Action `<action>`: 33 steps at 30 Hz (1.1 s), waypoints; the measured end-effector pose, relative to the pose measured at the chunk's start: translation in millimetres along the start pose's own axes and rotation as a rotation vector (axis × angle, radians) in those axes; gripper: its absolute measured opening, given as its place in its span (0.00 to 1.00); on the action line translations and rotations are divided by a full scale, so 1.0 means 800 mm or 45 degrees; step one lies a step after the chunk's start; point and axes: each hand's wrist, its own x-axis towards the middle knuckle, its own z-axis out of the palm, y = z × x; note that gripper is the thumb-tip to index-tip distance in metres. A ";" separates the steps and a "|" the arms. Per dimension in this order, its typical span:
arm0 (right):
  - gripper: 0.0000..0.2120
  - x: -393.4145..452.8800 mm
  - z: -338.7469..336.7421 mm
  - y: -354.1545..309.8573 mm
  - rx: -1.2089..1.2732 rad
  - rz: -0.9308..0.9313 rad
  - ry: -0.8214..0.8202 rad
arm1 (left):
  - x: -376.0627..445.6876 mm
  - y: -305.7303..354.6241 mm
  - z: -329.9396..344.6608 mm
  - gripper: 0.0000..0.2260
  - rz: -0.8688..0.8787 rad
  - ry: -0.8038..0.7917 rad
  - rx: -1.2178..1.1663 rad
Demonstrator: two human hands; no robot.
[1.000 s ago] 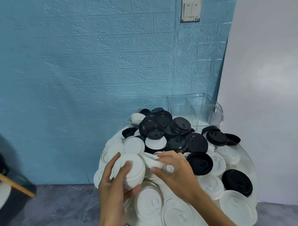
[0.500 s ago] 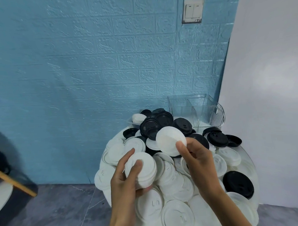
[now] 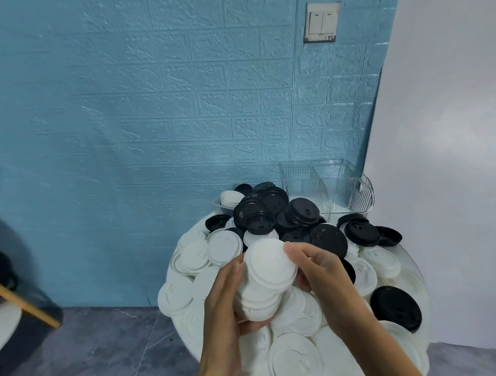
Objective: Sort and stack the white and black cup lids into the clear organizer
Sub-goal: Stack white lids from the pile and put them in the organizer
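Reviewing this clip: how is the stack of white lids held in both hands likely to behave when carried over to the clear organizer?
The stack of white lids looks light, being thin moulded plastic. It leans slightly, so its upper lids may slide or topple if tilted further. The left hand cups its side and base while the right hand steadies the top, which probably helps.

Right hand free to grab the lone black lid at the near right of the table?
Probably not yet. The right hand is pressing on the stack of white lids that the left hand holds. The black lid itself lies uncovered, with nothing over it.
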 end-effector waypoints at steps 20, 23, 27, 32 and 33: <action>0.08 0.001 0.019 0.019 -0.495 -0.124 -0.015 | 0.005 -0.012 0.002 0.17 0.056 0.013 0.122; 0.08 0.002 0.020 0.017 -0.362 -0.093 -0.094 | 0.007 -0.013 0.001 0.18 0.072 0.033 0.121; 0.08 -0.001 0.023 0.013 -0.233 -0.023 -0.169 | 0.004 -0.014 0.002 0.13 0.079 0.025 0.142; 0.04 0.001 0.024 0.019 -0.157 -0.064 -0.148 | 0.002 -0.011 -0.005 0.21 0.076 0.001 0.149; 0.04 0.000 0.025 0.020 -0.158 -0.072 -0.155 | 0.002 -0.011 -0.006 0.22 0.077 0.008 0.149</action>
